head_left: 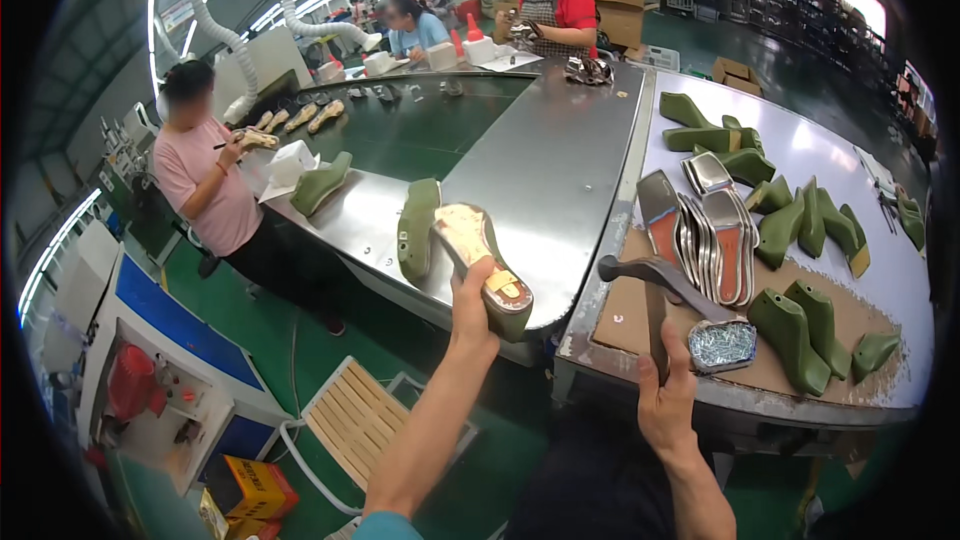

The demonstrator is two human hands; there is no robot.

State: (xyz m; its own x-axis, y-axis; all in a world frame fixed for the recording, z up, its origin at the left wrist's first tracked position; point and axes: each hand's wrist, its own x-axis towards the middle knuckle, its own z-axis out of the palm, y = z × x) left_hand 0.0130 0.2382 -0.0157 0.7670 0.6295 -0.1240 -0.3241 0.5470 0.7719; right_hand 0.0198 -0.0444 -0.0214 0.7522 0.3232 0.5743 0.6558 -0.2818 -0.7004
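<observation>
Nailing step: left hand grips a shoe form sole-up over the table edge, right hand clenches a hammer; the next blow likely needs steady aim.

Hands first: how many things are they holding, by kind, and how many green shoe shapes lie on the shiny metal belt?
Green shoe form with sole, in left hand: 1
Hammer, in right hand: 1
Green shoe forms on belt: 2
Total: 4

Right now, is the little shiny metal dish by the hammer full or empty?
Full: the small metal dish on the brown workbench mat holds heaped silvery nails, beside the dark hammer in the right hand.
</observation>
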